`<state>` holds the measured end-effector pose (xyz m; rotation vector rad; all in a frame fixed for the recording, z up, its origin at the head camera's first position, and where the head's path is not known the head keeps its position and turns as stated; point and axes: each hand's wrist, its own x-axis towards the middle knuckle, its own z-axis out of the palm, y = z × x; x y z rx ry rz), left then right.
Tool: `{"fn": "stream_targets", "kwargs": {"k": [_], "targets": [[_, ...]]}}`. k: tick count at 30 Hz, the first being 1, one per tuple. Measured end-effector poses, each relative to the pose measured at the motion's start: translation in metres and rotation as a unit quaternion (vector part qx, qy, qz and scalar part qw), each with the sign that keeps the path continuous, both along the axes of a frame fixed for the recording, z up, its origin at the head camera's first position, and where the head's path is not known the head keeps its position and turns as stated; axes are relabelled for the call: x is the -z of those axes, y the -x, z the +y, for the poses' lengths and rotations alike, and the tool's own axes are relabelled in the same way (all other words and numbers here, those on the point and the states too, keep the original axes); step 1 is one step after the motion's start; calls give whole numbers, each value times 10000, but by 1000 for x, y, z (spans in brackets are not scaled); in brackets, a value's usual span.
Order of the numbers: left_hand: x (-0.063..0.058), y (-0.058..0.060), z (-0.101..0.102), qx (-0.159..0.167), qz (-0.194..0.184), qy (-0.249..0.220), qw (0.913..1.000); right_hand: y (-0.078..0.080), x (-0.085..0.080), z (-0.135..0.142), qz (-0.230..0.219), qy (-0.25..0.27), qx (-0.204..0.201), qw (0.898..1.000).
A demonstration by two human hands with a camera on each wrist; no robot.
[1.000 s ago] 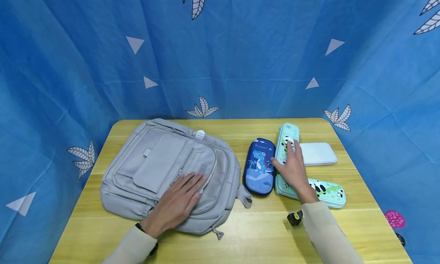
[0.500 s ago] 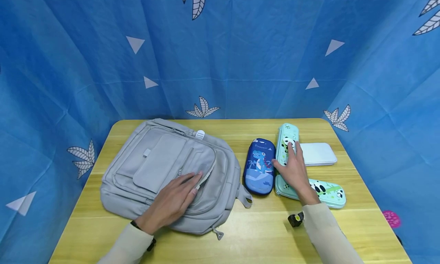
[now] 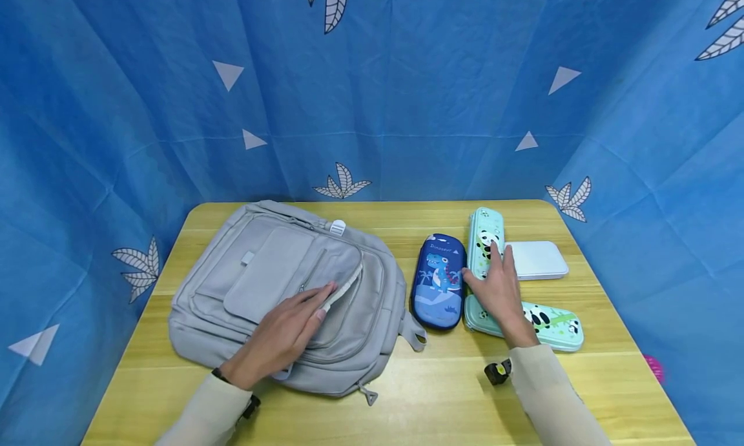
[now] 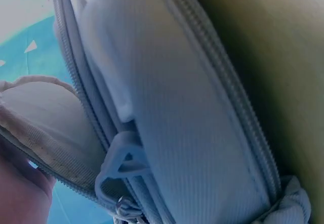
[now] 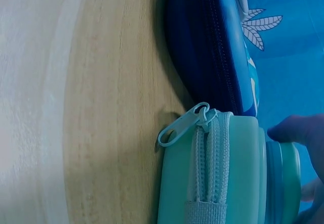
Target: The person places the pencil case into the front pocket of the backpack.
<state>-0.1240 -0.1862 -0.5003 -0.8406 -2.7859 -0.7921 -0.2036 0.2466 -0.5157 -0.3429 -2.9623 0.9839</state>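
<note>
A grey backpack (image 3: pixel 360 330) lies on the table at the left. My left hand (image 3: pixel 273 343) pinches the edge of its front pocket flap (image 3: pixel 343 288), lifted from the pocket; the left wrist view shows the zipper teeth and a triangular zipper pull (image 4: pixel 121 163). My right hand (image 3: pixel 496 297) rests over a mint panda pencil case (image 3: pixel 487 223), thumb at its left side and fingers spread over its top and right side. A second mint panda pencil case (image 3: pixel 555 326) lies crosswise below, partly hidden by the wrist. A navy dinosaur pencil case (image 3: pixel 440 281) lies just left.
A white flat case (image 3: pixel 537 260) sits right of the upright mint case. The wooden table (image 3: pixel 418 401) ends at a blue curtain (image 3: pixel 372 97). A grey strap loop (image 3: pixel 413 330) sticks out from the backpack toward the navy case.
My left hand has drawn back to the lower left, going from lying flat on the pocket to pulling its flap edge up. My right hand has stayed in place.
</note>
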Motion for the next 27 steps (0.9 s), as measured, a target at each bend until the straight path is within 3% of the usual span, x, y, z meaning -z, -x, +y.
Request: {"fn": "stream_targets", "kwargs": {"k": [12, 27], "targets": [[-7, 3, -6, 7, -111, -231, 9997, -1, -1, 3, 51, -71, 130, 9999], [-12, 8, -14, 393, -483, -215, 9978, -3, 0, 8, 380, -81, -33, 9992]]}}
